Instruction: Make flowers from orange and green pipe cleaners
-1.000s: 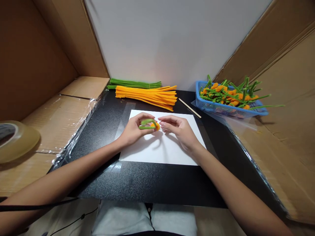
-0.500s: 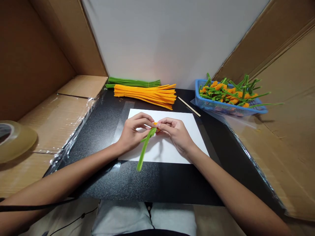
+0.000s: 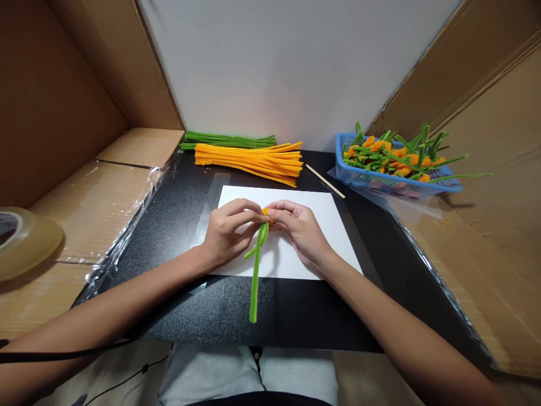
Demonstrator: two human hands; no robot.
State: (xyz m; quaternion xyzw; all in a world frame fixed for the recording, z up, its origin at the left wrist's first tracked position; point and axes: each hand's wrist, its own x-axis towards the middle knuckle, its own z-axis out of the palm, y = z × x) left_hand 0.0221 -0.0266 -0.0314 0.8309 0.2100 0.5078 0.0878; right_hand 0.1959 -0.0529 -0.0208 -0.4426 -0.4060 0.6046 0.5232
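Body notes, 2 arms in view. My left hand (image 3: 228, 234) and my right hand (image 3: 302, 234) are bare, as are my left forearm (image 3: 127, 282) and my right forearm (image 3: 380, 304); no sleeve shows on either arm. Below them, my pale grey cloth trousers (image 3: 207, 375) cover both thighs, soft and matt, with a few shallow creases. A dark garment edge (image 3: 262, 400) sits at the bottom of the view, too dark for detail. 1 thick black cord (image 3: 51, 356) passes across the view in front of my left forearm. 1 thin black cable (image 3: 127, 380), with 1 small inline bead, runs below it over my left thigh.
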